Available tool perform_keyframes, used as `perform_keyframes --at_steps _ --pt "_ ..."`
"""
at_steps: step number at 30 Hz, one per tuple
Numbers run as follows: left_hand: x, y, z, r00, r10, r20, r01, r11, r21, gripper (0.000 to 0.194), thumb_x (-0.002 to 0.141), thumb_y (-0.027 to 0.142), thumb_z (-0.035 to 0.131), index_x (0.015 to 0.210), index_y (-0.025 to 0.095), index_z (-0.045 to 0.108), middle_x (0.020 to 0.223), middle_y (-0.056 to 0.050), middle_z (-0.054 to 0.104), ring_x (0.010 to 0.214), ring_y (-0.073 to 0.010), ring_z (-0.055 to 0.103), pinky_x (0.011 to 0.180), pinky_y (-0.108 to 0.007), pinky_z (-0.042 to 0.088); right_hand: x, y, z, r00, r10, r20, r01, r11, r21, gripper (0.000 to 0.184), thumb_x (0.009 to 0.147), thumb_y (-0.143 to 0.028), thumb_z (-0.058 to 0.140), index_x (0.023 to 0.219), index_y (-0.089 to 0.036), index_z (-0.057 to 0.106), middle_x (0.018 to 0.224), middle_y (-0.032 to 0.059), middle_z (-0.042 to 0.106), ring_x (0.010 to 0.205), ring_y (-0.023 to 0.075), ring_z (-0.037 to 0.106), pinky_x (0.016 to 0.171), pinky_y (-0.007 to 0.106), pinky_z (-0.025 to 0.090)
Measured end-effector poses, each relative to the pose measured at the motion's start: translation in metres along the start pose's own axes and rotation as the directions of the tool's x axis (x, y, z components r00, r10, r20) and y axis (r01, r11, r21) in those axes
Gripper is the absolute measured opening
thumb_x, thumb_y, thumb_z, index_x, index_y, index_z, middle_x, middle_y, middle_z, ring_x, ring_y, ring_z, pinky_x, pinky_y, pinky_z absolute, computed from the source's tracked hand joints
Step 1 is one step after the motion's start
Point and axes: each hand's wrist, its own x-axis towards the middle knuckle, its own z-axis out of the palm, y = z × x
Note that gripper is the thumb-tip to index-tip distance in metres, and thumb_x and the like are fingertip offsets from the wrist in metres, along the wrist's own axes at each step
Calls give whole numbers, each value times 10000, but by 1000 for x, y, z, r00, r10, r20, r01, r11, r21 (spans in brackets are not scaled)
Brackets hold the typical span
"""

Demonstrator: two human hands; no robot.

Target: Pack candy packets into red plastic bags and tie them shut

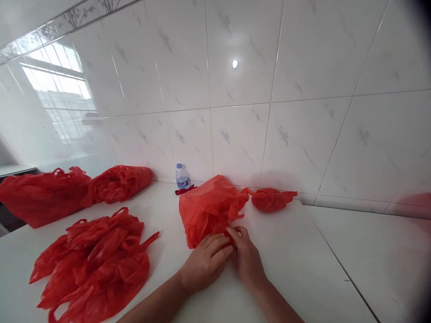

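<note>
A puffed-up red plastic bag [215, 202] stands on the white table, its crumpled near side facing me. Both my hands meet at its lower front edge. My left hand [207, 262] lies across that edge, its fingers curled together over the plastic. Close beside it, my right hand [246, 255] has its thumb and fingers bent around the bag's near right part. The fingertips are partly hidden where the two hands come together. What the bag contains cannot be seen.
Several loose red bags [101, 264] are heaped at the left. Behind them sit a large red bag [43, 193] and a rolled red bundle [123, 181]. A small plastic bottle [182, 176] and a small knotted red bag [271, 200] stand near the tiled wall [242, 143].
</note>
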Motion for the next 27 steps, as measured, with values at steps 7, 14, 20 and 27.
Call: perform_keyframes --at_steps 7,14,20,27 --pt "0 -56 21 959 -275 -68 281 955 93 895 699 415 714 1431 199 245 1466 -211 284 1356 -371 258 1037 -537 337 13 12 -6 976 219 -7 -204 916 345 149 775 -186 467 746 -223 608 1175 49 554 1099 223 526 907 339 428" --pt "23 -101 47 737 -660 147 643 752 149 778 751 443 636 1431 308 284 1455 -133 331 1347 -373 251 999 -579 308 27 44 -42 830 499 248 -398 218 891 285 731 -305 592 490 -192 489 837 35 657 973 218 576 922 369 431" --pt "27 -111 43 764 -641 67 638 767 66 604 791 218 521 1372 234 360 1306 -109 504 1238 -304 427 964 -464 389 33 68 -68 747 623 231 -215 -102 971 300 710 -224 668 492 -180 467 506 -63 435 505 70 454 553 213 463" --pt "23 -96 34 952 -294 -83 295 955 6 653 769 156 569 1377 204 335 1210 -120 556 1119 -254 533 902 -392 479 35 94 -97 577 811 94 -34 -91 995 121 719 -190 668 649 -199 570 553 -80 536 528 77 534 524 210 475"
